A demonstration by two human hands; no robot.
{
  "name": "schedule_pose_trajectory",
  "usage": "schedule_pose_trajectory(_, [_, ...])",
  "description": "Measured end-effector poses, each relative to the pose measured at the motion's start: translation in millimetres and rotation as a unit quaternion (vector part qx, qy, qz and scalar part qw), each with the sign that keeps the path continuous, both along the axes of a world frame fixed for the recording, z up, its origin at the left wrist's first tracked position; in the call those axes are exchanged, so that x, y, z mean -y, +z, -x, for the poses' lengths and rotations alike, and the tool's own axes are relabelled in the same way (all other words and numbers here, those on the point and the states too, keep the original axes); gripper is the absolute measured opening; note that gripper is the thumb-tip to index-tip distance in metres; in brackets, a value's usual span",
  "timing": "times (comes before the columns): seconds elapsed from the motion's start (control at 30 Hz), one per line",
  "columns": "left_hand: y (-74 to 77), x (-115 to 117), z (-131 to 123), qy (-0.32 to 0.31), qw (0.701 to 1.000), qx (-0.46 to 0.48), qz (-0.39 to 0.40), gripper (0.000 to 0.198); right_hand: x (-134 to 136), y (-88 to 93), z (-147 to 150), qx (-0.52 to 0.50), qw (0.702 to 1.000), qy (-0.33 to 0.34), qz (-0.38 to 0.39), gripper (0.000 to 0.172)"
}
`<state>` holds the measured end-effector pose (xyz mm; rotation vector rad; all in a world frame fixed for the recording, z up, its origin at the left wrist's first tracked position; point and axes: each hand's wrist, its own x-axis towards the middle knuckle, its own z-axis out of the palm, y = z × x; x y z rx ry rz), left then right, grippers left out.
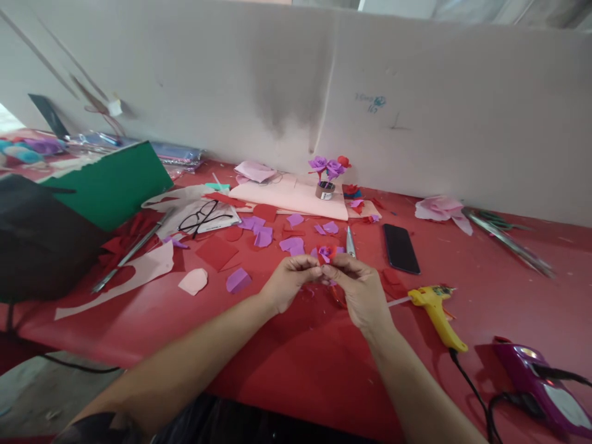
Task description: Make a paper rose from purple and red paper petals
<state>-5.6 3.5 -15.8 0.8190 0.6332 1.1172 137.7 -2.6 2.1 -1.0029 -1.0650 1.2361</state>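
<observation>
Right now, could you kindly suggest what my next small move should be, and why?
Perhaps press the base of the small red-and-purple papery flower with the left hand and right hand, as both seem to pinch its lower end, while the yellow plastic glue gun lies aside on the red table.

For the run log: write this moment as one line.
left hand: pinching red-purple flower | right hand: pinching same flower | yellow glue gun: on table

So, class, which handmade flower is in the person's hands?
The small red-and-purple paper-like flower, pinched between the left hand and right hand; the purple paper-like flowers stand unheld in the small round brown pot.
</observation>
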Motion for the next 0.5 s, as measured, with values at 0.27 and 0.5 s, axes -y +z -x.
schedule_pose_trajectory(0.27, [-0.8, -5, 3, 0.071, 0.993, -0.056, -0.07, 0.019, 12, 0.3, 6, 0.162, 0.967, -0.095, -0.171, 0.004])
schedule_pose_trajectory(0.5, [-1.3, 2, -3, 0.053, 0.998, 0.001, -0.039, 0.018, 21, 1.1, 8, 0.353, 0.835, -0.184, -0.381, 0.014])
